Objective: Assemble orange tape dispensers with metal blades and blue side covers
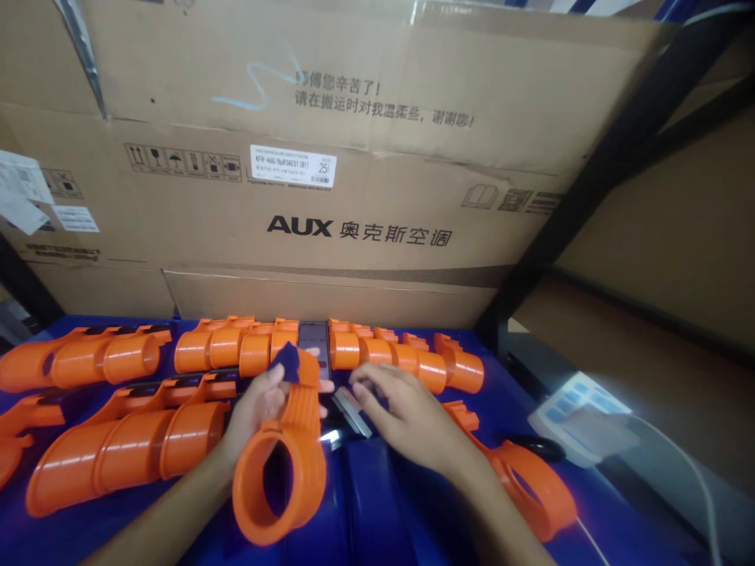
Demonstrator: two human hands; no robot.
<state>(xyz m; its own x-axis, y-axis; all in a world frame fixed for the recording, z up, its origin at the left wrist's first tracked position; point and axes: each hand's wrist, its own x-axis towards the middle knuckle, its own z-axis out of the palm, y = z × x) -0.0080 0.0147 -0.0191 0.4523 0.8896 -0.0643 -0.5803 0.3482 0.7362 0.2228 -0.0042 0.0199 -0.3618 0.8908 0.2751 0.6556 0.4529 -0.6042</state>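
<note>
Holding the orange ring part (310,468) near its upper end, the left hand (259,409) appears in the head view above the blue table (425,495). The right hand (401,405) is half curled beside a grey metal piece (354,412); I cannot tell whether it grips this. More orange parts (192,440) lie in rows around, with a flat dark device (312,334) between the back rows. Behind these, a large cardboard box (383,192) closes the way, printed "AUX 奥克斯空调"; its white label (295,167) reads "KFR-46G/BpR3AES1(B1)".
</note>
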